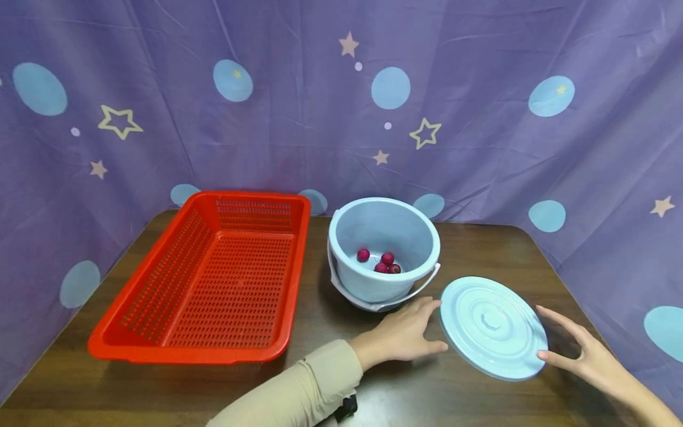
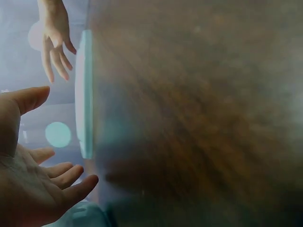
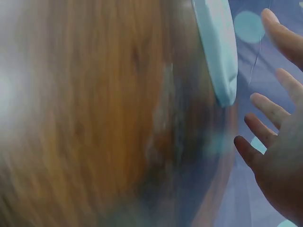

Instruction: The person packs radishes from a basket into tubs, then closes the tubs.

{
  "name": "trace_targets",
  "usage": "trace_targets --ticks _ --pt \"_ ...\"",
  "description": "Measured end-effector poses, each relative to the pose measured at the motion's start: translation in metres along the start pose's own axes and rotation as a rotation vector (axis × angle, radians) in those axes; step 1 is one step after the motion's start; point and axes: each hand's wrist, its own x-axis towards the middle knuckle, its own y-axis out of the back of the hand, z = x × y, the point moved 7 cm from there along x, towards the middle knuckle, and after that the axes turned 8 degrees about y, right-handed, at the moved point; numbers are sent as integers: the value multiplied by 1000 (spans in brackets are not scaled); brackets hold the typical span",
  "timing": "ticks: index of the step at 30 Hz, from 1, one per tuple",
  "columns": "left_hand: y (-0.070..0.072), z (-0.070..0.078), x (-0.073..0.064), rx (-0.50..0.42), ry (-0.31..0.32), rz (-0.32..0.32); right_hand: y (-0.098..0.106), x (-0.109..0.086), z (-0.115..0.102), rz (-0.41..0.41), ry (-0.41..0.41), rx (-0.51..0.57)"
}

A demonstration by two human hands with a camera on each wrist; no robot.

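Note:
A round light-blue lid (image 1: 493, 328) with raised rings is between my two hands, right of the bucket. My left hand (image 1: 404, 333) is by its left edge, fingers extended and thumb apart. On the other side my right hand (image 1: 589, 356) has its fingers spread near the lid's right edge. In the left wrist view the lid (image 2: 85, 99) shows edge-on, and neither hand grips it. The right wrist view has the lid (image 3: 220, 52) beyond my spread fingers. Whether the lid rests flat on the table cannot be told.
A light-blue bucket (image 1: 384, 237) stands at the back centre, its handle lowered toward the front. Inside it lie several dark red round fruits (image 1: 381, 268). A large red perforated basket (image 1: 229, 284) takes up the table's (image 1: 480, 243) left side. A purple patterned curtain (image 1: 320, 107) hangs behind.

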Motion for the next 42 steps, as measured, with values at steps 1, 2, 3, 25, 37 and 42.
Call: trace_targets --ticks 1,2,3,25,37,42 --pt "-1 0 4 -5 -2 3 0 0 5 -10 -7 8" --pt "-3 0 7 -6 -6 10 0 -1 9 -17 -3 4" --pt "-4 1 10 -6 -9 17 1 -1 12 -20 9 3" --pt "-27 -1 48 110 113 -6 -10 6 46 -164 14 -119" --pt "-24 0 48 46 92 6 -11 6 48 -161 -9 -121" --pt "-24 1 49 19 97 10 -12 5 48 -146 -2 -120"
